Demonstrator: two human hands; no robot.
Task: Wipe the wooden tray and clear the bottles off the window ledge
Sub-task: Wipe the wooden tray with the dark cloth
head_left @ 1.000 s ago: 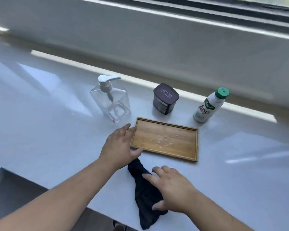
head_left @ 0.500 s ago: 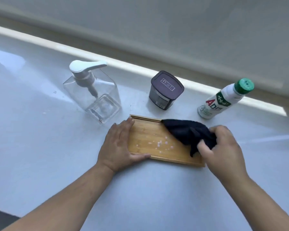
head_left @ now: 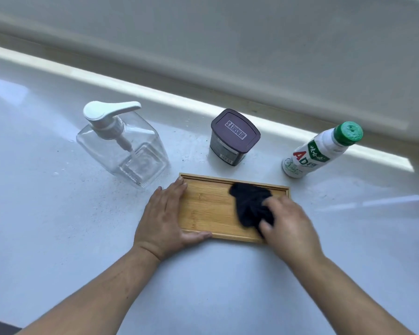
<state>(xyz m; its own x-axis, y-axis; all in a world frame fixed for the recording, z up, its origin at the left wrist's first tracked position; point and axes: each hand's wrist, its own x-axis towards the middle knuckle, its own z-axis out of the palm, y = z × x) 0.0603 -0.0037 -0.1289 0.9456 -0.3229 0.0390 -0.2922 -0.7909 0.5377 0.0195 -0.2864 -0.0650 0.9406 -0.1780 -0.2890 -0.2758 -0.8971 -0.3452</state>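
Note:
A shallow wooden tray [head_left: 207, 205] lies on the white ledge in front of me. My left hand [head_left: 166, 221] rests flat over the tray's left end, thumb along its near rim. My right hand [head_left: 288, 224] is blurred and clutches a black cloth [head_left: 250, 206] pressed on the tray's right half. Behind the tray stand a clear pump bottle [head_left: 125, 145] at the left, a dark-lidded Hershey's tin [head_left: 234, 137] in the middle and a white bottle with a green cap [head_left: 322, 151] at the right.
The white ledge [head_left: 58, 226] runs wide to both sides and toward me. A raised grey window sill [head_left: 228, 56] runs along the back behind the bottles. A dark edge shows at the bottom left corner.
My right hand picked the cloth up from the ledge, brought it onto the tray and now rubs across it; the crumbs seen earlier are no longer visible. My left hand stays on the tray.

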